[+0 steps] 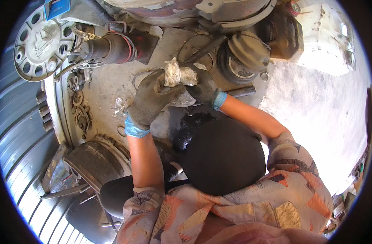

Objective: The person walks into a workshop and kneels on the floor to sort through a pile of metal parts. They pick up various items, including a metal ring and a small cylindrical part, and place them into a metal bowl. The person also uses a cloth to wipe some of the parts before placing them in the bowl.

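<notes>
Between my hands is a crumpled, whitish wrapped piece (173, 72), its torn edges sticking up; what is inside it cannot be made out. My left hand (152, 99), in a dark grey knit glove over a blue disposable one, grips its left side. Gloved the same way, my right hand (204, 84) holds the right end, with the fingers partly hidden. Clear plastic film (184, 100) shows just below the hands. A second crumpled clear plastic piece (122, 103) lies on the floor left of my left wrist.
A bottle jack (112, 47) and a round wheel cover (39, 39) are at upper left. A ribbed rubber air spring (248, 55) stands beyond my right hand, beside a dark container (279, 36). A brake drum (96, 161) sits at lower left, near a corrugated metal wall (13, 128).
</notes>
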Available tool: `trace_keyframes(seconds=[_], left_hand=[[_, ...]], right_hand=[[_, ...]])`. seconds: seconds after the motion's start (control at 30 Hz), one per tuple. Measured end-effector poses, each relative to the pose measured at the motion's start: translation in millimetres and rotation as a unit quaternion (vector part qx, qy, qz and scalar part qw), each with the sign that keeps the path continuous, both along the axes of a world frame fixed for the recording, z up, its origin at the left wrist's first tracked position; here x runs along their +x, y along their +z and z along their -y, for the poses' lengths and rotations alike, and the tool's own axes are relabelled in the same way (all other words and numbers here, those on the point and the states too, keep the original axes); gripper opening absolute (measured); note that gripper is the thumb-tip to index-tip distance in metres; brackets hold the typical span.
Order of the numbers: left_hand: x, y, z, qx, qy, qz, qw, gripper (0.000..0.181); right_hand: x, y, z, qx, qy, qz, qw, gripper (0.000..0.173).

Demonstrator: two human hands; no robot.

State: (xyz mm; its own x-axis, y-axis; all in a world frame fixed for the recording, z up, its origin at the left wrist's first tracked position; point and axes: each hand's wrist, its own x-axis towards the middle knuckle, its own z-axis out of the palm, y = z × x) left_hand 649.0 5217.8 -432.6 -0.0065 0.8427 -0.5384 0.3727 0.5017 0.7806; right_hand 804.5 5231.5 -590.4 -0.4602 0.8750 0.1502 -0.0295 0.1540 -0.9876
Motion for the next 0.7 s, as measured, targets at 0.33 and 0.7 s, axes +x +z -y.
trace_keyframes(seconds=[0.33,0.7], left_hand=[[-35,-2,0,0.386,0.18,-0.014,0.905,0.051],[-15,-44,-35,0.465,0.023,-0.351,0.812,0.071]], right_hand=[[-26,48,-60,0.116,-0.017,-0.148,0.982,0.035],[-97,-18,-185,0.46,0.072,0.207,0.86,0.05]])
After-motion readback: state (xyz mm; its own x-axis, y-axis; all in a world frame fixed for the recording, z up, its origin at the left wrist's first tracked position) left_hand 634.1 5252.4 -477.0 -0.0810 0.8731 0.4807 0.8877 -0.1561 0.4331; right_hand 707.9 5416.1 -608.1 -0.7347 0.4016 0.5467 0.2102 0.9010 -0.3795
